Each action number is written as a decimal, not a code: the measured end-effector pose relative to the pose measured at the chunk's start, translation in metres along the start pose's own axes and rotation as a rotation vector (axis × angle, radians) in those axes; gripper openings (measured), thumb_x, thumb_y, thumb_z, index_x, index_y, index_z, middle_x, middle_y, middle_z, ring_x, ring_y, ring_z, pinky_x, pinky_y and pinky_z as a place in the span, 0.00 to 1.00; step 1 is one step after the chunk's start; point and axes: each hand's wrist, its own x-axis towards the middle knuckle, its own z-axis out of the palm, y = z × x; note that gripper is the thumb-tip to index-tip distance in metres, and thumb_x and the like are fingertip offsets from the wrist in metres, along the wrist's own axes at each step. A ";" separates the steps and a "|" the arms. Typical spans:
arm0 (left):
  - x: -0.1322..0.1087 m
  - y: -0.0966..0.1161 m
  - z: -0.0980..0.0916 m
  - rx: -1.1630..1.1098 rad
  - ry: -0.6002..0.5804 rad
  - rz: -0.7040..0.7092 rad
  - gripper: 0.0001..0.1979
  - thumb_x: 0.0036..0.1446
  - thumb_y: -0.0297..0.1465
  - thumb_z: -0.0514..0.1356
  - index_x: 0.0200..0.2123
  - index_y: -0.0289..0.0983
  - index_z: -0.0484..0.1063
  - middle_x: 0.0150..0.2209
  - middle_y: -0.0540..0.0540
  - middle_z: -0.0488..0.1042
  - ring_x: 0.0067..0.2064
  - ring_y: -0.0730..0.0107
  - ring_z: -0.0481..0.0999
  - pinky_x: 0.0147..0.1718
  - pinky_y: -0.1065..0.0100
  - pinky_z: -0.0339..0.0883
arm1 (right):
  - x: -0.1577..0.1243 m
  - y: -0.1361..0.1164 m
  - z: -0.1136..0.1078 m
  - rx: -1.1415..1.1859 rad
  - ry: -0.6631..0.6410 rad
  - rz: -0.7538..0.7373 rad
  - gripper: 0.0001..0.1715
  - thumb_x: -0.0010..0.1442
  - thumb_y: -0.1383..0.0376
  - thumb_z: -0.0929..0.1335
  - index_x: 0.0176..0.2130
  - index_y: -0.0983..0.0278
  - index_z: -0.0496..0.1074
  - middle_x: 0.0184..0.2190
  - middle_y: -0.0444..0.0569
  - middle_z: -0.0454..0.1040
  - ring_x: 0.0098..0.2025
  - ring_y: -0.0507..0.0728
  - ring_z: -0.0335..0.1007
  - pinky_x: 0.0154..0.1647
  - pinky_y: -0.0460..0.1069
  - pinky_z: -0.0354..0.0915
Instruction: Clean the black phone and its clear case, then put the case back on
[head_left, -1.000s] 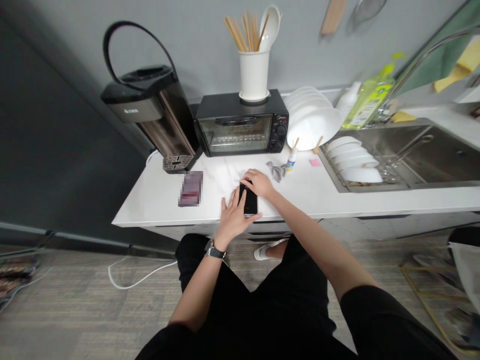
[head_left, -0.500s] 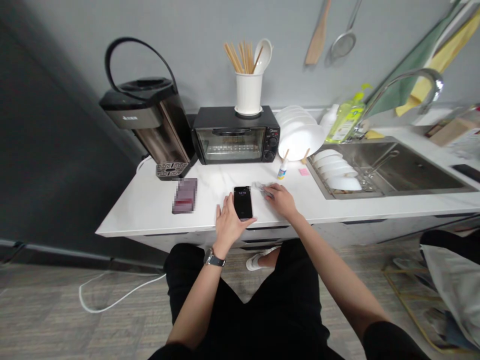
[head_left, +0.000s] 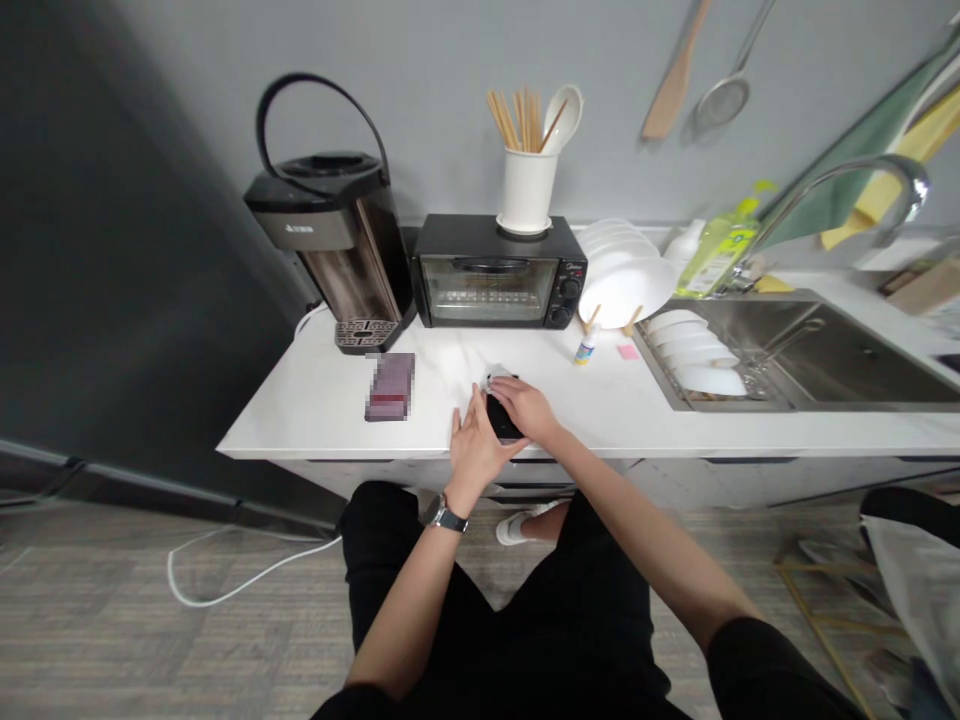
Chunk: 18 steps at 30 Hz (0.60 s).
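Note:
A black smartphone lies on the white countertop near its front edge. My left hand grips it from the lower left, fingers along the left side and thumb along the bottom edge. Over the upper part of the screen lies my right hand, its fingers closed on a thin pale grey cloth. Most of the cloth and the top of the screen are hidden under that hand. A small white bottle with a blue and yellow label stands to the right.
Left of the phone lies a pixelated purple object. Behind are a water dispenser, a toaster oven and white plates. At the right are a sink and a pink sticky note.
My right hand has moved left with the cloth, from the counter beside the phone onto its screen. My left hand keeps its grip on the phone. The camera view has shifted slightly.

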 end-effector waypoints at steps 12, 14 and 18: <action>0.002 0.001 -0.001 -0.045 -0.028 -0.008 0.66 0.61 0.48 0.66 0.76 0.32 0.16 0.76 0.31 0.57 0.74 0.49 0.64 0.75 0.44 0.46 | -0.058 0.012 -0.032 0.057 -0.162 -0.090 0.26 0.78 0.56 0.58 0.64 0.61 0.75 0.63 0.54 0.77 0.69 0.62 0.69 0.74 0.64 0.62; 0.002 0.001 -0.001 -0.050 -0.028 -0.012 0.66 0.61 0.50 0.66 0.77 0.33 0.17 0.76 0.31 0.57 0.73 0.49 0.64 0.75 0.43 0.47 | -0.037 0.020 -0.026 -0.007 -0.137 -0.046 0.26 0.78 0.57 0.59 0.66 0.62 0.73 0.65 0.55 0.75 0.72 0.64 0.65 0.75 0.68 0.59; 0.002 0.000 -0.001 -0.040 -0.036 -0.024 0.66 0.60 0.49 0.66 0.76 0.31 0.17 0.74 0.29 0.61 0.72 0.48 0.66 0.75 0.45 0.47 | -0.013 0.006 -0.008 -0.028 -0.146 -0.068 0.27 0.78 0.57 0.60 0.67 0.65 0.72 0.67 0.58 0.72 0.73 0.64 0.63 0.76 0.67 0.57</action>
